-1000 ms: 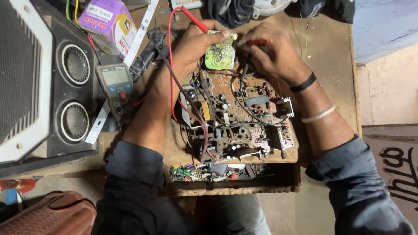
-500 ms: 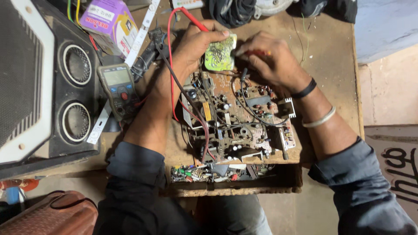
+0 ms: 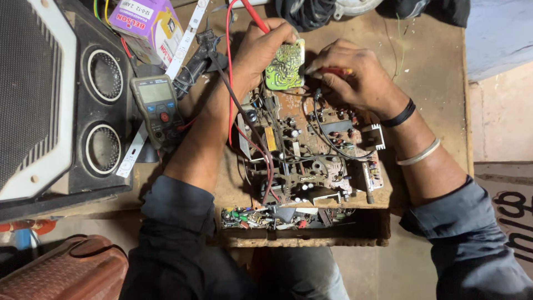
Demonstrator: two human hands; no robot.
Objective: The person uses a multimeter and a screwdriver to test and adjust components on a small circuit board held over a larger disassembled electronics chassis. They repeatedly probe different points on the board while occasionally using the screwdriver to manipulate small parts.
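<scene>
**Two hands at a small green board above a crowded chassis**

Nearest, at the lower middle of the frame, an open drawer (image 3: 300,219) of loose components sits under the table (image 3: 433,72) edge. Above it the large brown circuit board (image 3: 311,150) fills the centre, leaving bare wood only at the upper right. The left hand (image 3: 261,47) pinches a small green circuit board (image 3: 284,65) and a red probe (image 3: 250,14). The right hand (image 3: 350,75) grips a red-handled tool (image 3: 333,71), its tip at the green board's edge. A multimeter (image 3: 158,108) and speaker cabinet (image 3: 61,105) crowd the left. Since the earlier frame the hands have barely shifted.
</scene>
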